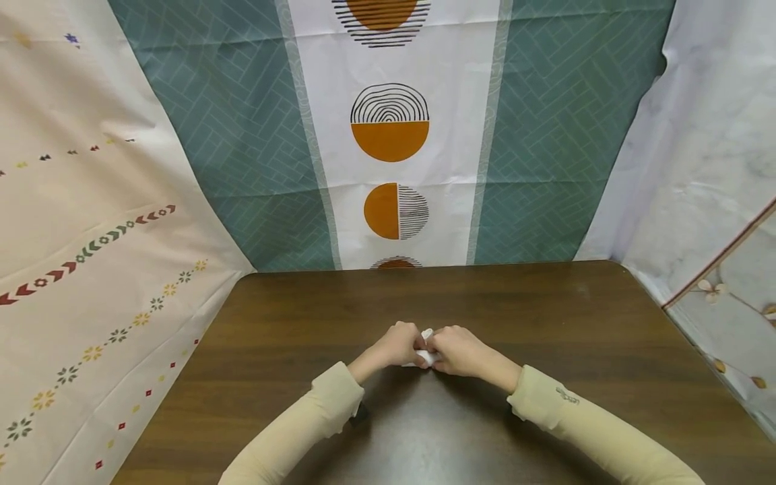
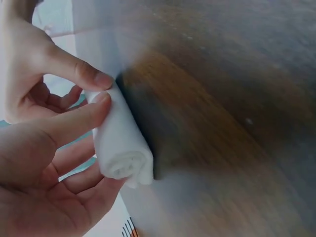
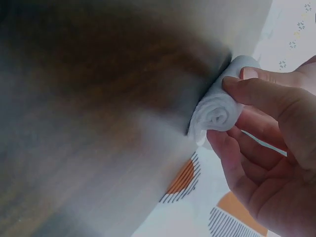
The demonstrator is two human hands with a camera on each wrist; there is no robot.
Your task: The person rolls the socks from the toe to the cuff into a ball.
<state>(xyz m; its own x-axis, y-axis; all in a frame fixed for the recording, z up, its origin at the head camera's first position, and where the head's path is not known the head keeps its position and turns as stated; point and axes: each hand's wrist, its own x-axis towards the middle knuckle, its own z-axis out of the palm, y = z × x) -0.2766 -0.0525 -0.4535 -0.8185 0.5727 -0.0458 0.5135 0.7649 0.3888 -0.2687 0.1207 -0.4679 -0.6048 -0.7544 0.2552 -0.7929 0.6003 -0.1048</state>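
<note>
A small white cloth [image 1: 429, 358], rolled into a thick tube, lies on the dark wooden table between both hands. My left hand [image 1: 400, 345] holds one end, its thumb on the near side and its fingers curled behind. At the other end my right hand [image 1: 463, 351] grips in the same way. Spiral layers show at the end of the rolled cloth [image 2: 123, 133] in the left wrist view, where the two thumbs press close together. A loose edge hangs under the spiral of the rolled cloth [image 3: 215, 113] in the right wrist view.
The brown wooden table [image 1: 291, 310] reaches back to a hanging green and white curtain [image 1: 388, 60] with orange circles. Patterned cream fabric [image 1: 91, 269] hangs along the left side. A pale marbled sheet [image 1: 715, 168] covers the right side.
</note>
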